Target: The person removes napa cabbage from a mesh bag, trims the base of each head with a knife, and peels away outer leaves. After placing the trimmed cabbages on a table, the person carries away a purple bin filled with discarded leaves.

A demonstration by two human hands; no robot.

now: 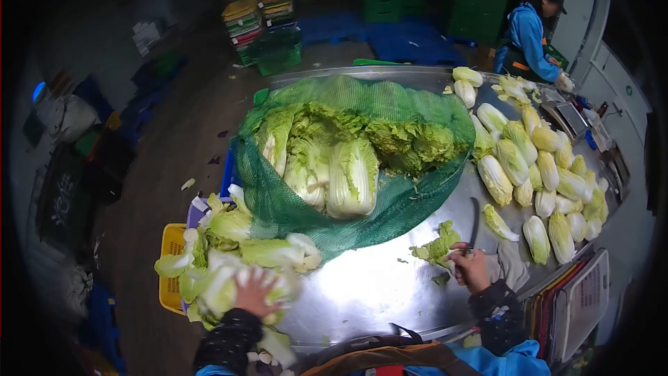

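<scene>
My left hand (254, 292) presses with spread fingers on a heap of loose cabbage leaves (229, 254) piled at the left edge of the steel table (369, 285). My right hand (472, 268) grips the handle of a knife (474, 223) whose blade points away from me. A small clump of cut leaf scraps (436, 247) lies just left of that hand. A large green net sack (390, 195) full of napa cabbages (334, 160) sits in the middle of the table.
Several trimmed cabbages (546, 174) lie along the table's right side. A person in a blue jacket (529, 38) works at the far right corner near a scale (572, 118). Yellow (169, 251) and stacked crates (261, 7) stand on the floor.
</scene>
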